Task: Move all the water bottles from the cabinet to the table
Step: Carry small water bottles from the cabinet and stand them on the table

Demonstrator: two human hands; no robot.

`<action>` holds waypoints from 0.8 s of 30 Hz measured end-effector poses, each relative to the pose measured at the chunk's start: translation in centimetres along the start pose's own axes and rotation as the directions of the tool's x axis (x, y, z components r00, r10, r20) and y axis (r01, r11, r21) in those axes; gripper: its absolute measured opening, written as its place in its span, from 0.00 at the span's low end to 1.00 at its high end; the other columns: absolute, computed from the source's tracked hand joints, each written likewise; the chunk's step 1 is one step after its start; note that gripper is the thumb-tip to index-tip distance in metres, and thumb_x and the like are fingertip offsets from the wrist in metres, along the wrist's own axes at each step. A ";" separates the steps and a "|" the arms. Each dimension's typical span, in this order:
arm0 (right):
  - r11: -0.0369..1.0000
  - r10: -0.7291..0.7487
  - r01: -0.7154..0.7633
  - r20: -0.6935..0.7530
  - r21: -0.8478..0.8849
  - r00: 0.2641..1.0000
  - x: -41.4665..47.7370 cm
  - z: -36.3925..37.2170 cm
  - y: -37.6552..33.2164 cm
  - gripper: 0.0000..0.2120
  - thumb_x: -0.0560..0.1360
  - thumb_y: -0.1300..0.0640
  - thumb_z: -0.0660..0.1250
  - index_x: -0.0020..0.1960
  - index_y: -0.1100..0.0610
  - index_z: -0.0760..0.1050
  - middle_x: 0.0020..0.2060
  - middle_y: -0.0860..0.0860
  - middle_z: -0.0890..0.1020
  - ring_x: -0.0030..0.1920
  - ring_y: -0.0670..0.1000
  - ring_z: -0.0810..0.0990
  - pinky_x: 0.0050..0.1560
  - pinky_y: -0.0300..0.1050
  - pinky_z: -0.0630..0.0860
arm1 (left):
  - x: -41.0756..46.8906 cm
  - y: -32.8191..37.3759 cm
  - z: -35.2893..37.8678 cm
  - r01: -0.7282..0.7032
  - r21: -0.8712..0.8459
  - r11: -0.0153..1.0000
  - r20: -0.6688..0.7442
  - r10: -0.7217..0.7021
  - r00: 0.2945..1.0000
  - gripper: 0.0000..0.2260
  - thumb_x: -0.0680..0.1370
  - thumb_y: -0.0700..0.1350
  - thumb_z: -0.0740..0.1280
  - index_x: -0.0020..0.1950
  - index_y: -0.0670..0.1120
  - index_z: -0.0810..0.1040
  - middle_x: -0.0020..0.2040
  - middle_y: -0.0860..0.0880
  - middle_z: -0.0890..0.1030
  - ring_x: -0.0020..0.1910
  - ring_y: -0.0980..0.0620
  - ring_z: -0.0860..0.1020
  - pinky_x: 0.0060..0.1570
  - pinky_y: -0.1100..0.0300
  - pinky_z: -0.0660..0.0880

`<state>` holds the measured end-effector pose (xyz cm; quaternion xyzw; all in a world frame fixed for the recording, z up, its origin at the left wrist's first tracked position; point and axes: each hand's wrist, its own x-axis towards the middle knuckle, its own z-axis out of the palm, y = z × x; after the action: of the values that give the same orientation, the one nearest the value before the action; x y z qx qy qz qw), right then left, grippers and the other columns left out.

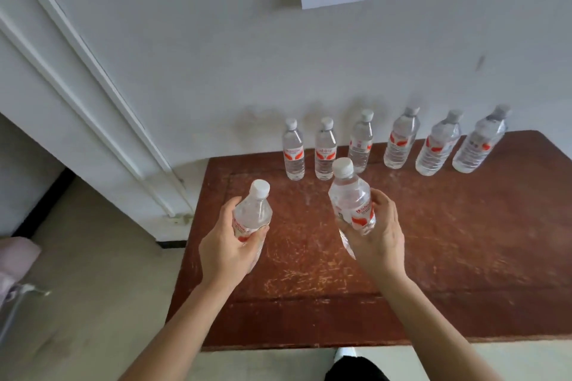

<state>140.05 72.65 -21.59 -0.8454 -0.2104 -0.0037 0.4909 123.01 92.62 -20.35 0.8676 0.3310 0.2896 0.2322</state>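
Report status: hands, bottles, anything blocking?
Left hand and right hand each hold a bottle above the table. Six bottles stand in a row. Near side free.

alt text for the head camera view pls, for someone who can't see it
A person holds a water bottle in each hand, left hand and right hand, above a worn brown table. Six more bottles stand in a row along its far edge, against a white wall.

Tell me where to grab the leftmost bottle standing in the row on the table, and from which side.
Grip the leftmost bottle around its ribbed body at the red label, coming from the front-left. It stands upright; its neighbour crowds the right side and the wall is behind.
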 end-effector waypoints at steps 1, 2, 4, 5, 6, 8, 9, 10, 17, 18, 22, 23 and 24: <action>1.000 -0.010 0.010 0.032 0.012 0.999 1.4 0.8 -0.1 0.38 0.69 0.47 0.80 0.73 0.52 0.66 0.65 0.48 0.76 0.60 0.52 0.79 0.51 0.45 0.71 | 1.4 -0.4 0.3 0.020 0.016 1.000 -0.006 -0.020 1.000 0.33 0.69 0.62 0.74 0.69 0.48 0.73 0.51 0.52 0.84 0.40 0.52 0.83 0.36 0.64 0.74; 0.999 -0.030 0.029 0.059 0.015 0.998 3.2 1.8 -0.1 0.39 0.69 0.47 0.80 0.74 0.52 0.66 0.66 0.48 0.75 0.60 0.52 0.80 0.50 0.46 0.72 | 3.2 -0.8 1.0 0.033 0.029 0.999 -0.017 -0.032 0.999 0.34 0.69 0.63 0.73 0.70 0.48 0.72 0.50 0.52 0.84 0.40 0.52 0.82 0.36 0.63 0.75; 0.999 -0.037 0.038 0.101 -0.008 0.994 6.0 3.6 0.1 0.43 0.69 0.47 0.80 0.77 0.53 0.63 0.67 0.51 0.74 0.60 0.54 0.80 0.50 0.49 0.76 | 5.6 -1.6 2.0 0.047 0.028 0.999 -0.010 -0.046 0.999 0.35 0.69 0.63 0.73 0.70 0.48 0.72 0.51 0.52 0.84 0.40 0.53 0.83 0.36 0.60 0.78; 0.999 -0.026 0.031 0.122 -0.040 0.992 7.1 4.6 0.3 0.45 0.69 0.47 0.80 0.79 0.54 0.62 0.67 0.52 0.74 0.60 0.56 0.80 0.50 0.51 0.77 | 6.6 -1.9 2.5 0.065 0.032 0.997 -0.002 -0.065 0.998 0.35 0.69 0.63 0.73 0.71 0.48 0.71 0.51 0.51 0.84 0.41 0.53 0.83 0.37 0.58 0.79; 0.997 -0.016 0.026 0.138 -0.070 0.990 7.9 5.5 0.3 0.45 0.69 0.48 0.80 0.79 0.54 0.62 0.67 0.53 0.74 0.58 0.57 0.81 0.49 0.52 0.78 | 7.4 -2.4 3.0 0.087 0.030 0.996 0.004 -0.088 0.996 0.34 0.70 0.62 0.74 0.70 0.47 0.71 0.52 0.51 0.84 0.42 0.53 0.83 0.37 0.57 0.80; 0.995 0.010 0.007 0.166 -0.104 0.986 9.2 7.6 0.7 0.43 0.69 0.50 0.81 0.78 0.52 0.63 0.64 0.52 0.74 0.54 0.58 0.82 0.45 0.49 0.76 | 9.0 -3.5 4.3 0.118 0.014 0.993 0.025 -0.118 0.993 0.33 0.70 0.60 0.75 0.70 0.47 0.72 0.53 0.51 0.84 0.44 0.52 0.82 0.38 0.59 0.79; 0.993 0.015 0.005 0.172 -0.117 0.985 9.7 8.6 0.9 0.41 0.70 0.50 0.81 0.77 0.51 0.64 0.64 0.52 0.74 0.53 0.58 0.82 0.45 0.47 0.75 | 9.7 -4.2 5.1 0.116 0.006 0.993 0.033 -0.116 0.993 0.32 0.70 0.58 0.77 0.69 0.47 0.73 0.54 0.50 0.84 0.44 0.52 0.83 0.39 0.60 0.78; 0.991 0.026 -0.003 0.177 -0.132 0.984 10.1 9.4 1.2 0.40 0.70 0.50 0.81 0.76 0.51 0.65 0.64 0.51 0.74 0.53 0.58 0.82 0.44 0.47 0.74 | 10.5 -4.8 5.7 0.111 -0.009 0.994 0.044 -0.110 0.993 0.31 0.70 0.55 0.78 0.69 0.47 0.73 0.55 0.50 0.83 0.46 0.51 0.83 0.40 0.62 0.77; 0.965 0.230 -0.219 0.063 -0.144 0.971 10.3 13.6 1.6 0.38 0.69 0.49 0.81 0.72 0.55 0.65 0.65 0.49 0.73 0.53 0.48 0.76 0.50 0.47 0.72 | 16.3 -7.6 10.6 0.129 -0.130 0.983 0.137 -0.111 0.984 0.28 0.72 0.51 0.78 0.68 0.47 0.73 0.58 0.49 0.83 0.53 0.46 0.82 0.50 0.60 0.71; 0.961 0.249 -0.242 0.041 -0.131 0.968 10.1 13.8 1.3 0.39 0.68 0.49 0.81 0.71 0.55 0.65 0.64 0.48 0.73 0.52 0.46 0.74 0.51 0.47 0.71 | 16.5 -7.7 11.0 0.111 -0.139 0.984 0.141 -0.092 0.986 0.28 0.72 0.51 0.78 0.69 0.46 0.73 0.59 0.48 0.83 0.54 0.46 0.82 0.51 0.60 0.71; 0.943 0.315 -0.313 -0.005 -0.115 0.949 9.6 14.7 1.8 0.41 0.67 0.48 0.82 0.70 0.56 0.63 0.60 0.43 0.69 0.53 0.46 0.73 0.53 0.48 0.73 | 16.6 -9.0 12.0 0.032 -0.164 0.986 0.170 -0.003 0.985 0.29 0.73 0.51 0.77 0.69 0.43 0.72 0.61 0.47 0.82 0.56 0.46 0.82 0.52 0.59 0.73; 0.938 0.329 -0.327 -0.001 -0.118 0.944 9.4 14.7 2.1 0.42 0.67 0.47 0.82 0.70 0.56 0.62 0.60 0.44 0.69 0.54 0.46 0.73 0.53 0.47 0.73 | 16.2 -9.3 12.0 0.018 -0.174 0.985 0.177 0.014 0.984 0.29 0.73 0.51 0.77 0.69 0.42 0.72 0.61 0.46 0.82 0.57 0.46 0.82 0.52 0.59 0.74; 0.932 0.343 -0.340 0.009 -0.123 0.939 9.0 14.7 2.4 0.42 0.66 0.46 0.82 0.69 0.56 0.61 0.60 0.44 0.69 0.55 0.47 0.74 0.53 0.47 0.73 | 15.7 -9.6 11.9 0.011 -0.185 0.983 0.177 0.022 0.984 0.29 0.72 0.51 0.77 0.69 0.42 0.72 0.61 0.46 0.82 0.57 0.47 0.82 0.53 0.59 0.75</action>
<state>146.13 87.06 -29.26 -0.8969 -0.0671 0.0819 0.4295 136.22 107.68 -29.24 0.8655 0.2781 0.2411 0.3398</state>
